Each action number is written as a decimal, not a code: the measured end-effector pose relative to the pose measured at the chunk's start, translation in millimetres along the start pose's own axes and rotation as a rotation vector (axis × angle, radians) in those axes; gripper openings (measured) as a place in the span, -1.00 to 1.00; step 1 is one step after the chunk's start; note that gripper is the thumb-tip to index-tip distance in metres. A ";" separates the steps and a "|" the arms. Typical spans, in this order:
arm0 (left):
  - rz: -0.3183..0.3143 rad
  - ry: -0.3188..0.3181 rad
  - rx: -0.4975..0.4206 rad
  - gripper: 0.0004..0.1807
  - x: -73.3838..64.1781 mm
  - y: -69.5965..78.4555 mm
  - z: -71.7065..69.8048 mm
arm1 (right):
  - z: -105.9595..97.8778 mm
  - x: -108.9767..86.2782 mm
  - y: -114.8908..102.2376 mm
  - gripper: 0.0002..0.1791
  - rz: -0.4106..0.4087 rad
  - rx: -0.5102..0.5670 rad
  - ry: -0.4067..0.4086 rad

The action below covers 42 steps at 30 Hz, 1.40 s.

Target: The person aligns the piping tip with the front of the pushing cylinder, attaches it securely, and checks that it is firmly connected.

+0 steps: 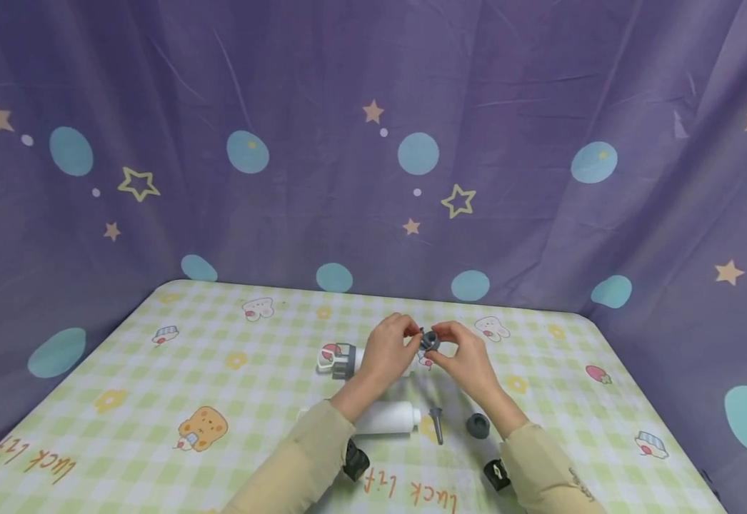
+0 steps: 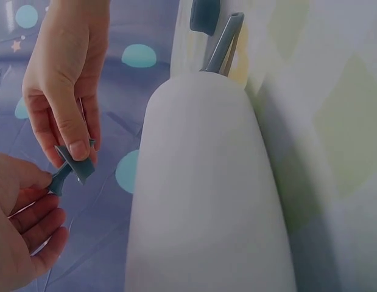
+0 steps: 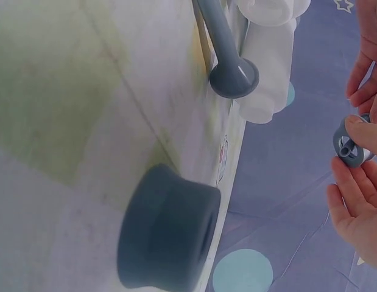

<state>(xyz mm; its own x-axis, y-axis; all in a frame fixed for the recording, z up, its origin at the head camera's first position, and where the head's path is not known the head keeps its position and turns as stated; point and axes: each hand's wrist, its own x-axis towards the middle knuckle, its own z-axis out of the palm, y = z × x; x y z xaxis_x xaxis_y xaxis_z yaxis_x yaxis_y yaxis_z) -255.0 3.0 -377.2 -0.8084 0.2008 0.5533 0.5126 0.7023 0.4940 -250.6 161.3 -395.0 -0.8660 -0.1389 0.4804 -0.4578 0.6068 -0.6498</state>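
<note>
My left hand [image 1: 388, 350] pinches the flared end of a small grey stem [image 2: 59, 180] between thumb and fingers. Opposite it, my right hand [image 1: 466, 357] grips a grey ring-shaped cap [image 1: 431, 341] by its rim. In the left wrist view the stem runs up to the cap, and in the right wrist view a narrow tube shows inside the opening of the cap [image 3: 349, 145]. Both hands are raised over the far half of the table, close together. Behind the left wrist lies a white bottle with a grey collar [image 1: 344, 361], partly hidden by that hand.
Nearer me, a plain white bottle [image 1: 386, 417] lies on its side under the left forearm. Right of its neck lies a second grey stem [image 1: 436, 426] with a wide head. A second grey cap [image 1: 478, 426] rests beside the right forearm. A checked cloth [image 1: 271, 442] covers the table.
</note>
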 end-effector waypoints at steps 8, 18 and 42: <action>0.010 -0.029 -0.006 -0.95 -2.8 0.3 1.8 | 1.9 1.1 -0.9 -0.56 -0.026 0.000 0.019; 0.033 -0.060 0.001 -0.95 -5.5 -0.3 5.9 | 4.6 1.8 -0.5 -0.57 -0.063 0.005 0.038; 0.061 -0.120 0.058 -0.93 -5.7 -3.2 2.7 | 4.5 0.1 5.2 -0.56 -0.123 -0.006 0.041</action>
<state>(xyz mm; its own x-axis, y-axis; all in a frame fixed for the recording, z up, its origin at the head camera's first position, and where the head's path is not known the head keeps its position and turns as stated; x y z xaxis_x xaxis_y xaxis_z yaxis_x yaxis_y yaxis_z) -252.9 1.5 -383.7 -0.8067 0.3220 0.4955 0.5471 0.7240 0.4202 -254.0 160.9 -401.0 -0.7943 -0.1803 0.5801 -0.5587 0.5919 -0.5810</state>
